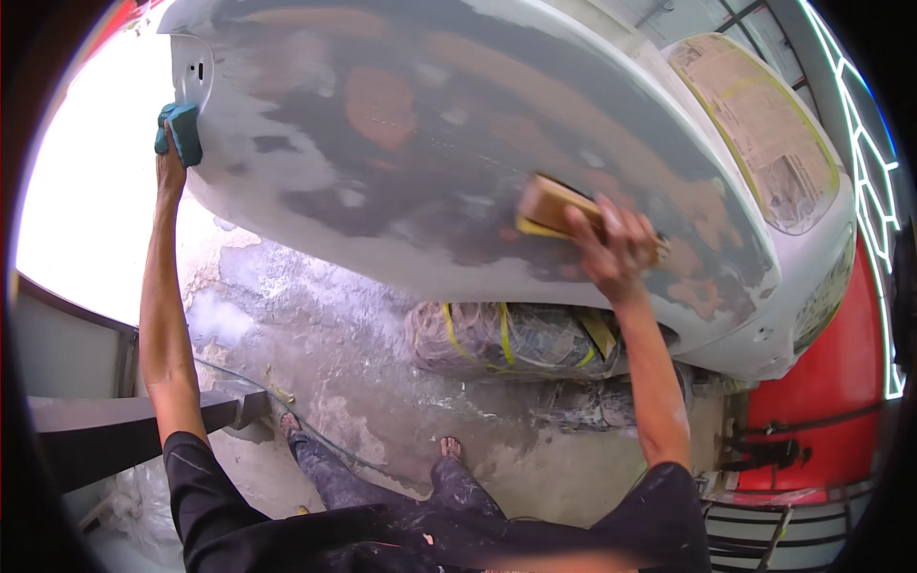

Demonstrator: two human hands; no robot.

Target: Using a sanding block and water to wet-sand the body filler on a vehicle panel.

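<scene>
A person in a dark short-sleeved top works along the large, curved body panel [401,234] of a car, its surface a patchwork of white, grey and orange-brown. The right hand [619,246], slightly blurred, is toward 2 o'clock from the centre, curled partway closed over a tan, brick-shaped block [552,202] with a yellow lower edge; the block lies against the panel, its far end jutting free toward 10 o'clock. Out at 10 o'clock, the left hand [171,164] is closed around a soft-looking teal pad [188,138], at the panel's white edge; whether the pad touches the surface, one cannot tell. The block looks light and stiff, best held along its long sides, thumb opposite the fingers, with the palm over its back so that it sits flat; gripped at one end alone, it would likely tip and dig in. The pad appears light and squashy, easily pinched at its middle fold and, if damp, perhaps slick. The panel itself looks rigid and smooth, offering little to hold except its rim. Near the centre at 6 o'clock sits a wheel [468,336] wrapped in clear plastic and yellow tape; far out at 2 o'clock is a car window masked with printed paper [759,124].
</scene>
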